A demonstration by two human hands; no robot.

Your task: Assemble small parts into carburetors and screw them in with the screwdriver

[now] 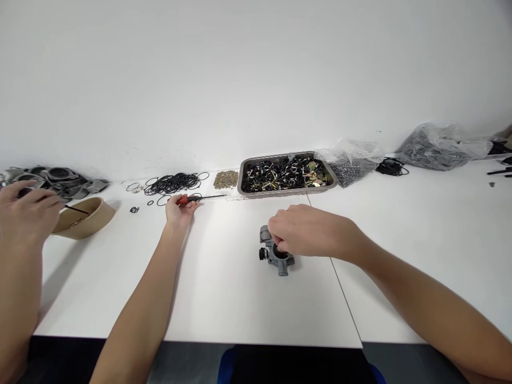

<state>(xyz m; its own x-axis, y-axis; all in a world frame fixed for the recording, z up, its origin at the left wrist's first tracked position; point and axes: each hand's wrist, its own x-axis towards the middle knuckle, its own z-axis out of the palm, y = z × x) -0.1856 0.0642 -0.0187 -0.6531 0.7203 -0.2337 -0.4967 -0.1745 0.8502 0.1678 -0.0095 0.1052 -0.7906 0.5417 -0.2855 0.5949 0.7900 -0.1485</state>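
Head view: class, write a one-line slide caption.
Left hand on a red-handled screwdriver; right hand on a grey metal fitting.

The surface [240,298] looked smooth, matt white. The valve body [276,258] was dull grey cast metal. The screwdriver [200,198] had a glossy red plastic handle and a dark metal shaft. The tray [244,184] was brushed metal. The rings [174,183] looked like black rubber; the bags [352,154] were crinkled clear plastic.

Plain white wall [256,69] behind white tables [420,224] — butted edge to edge, evenly lit
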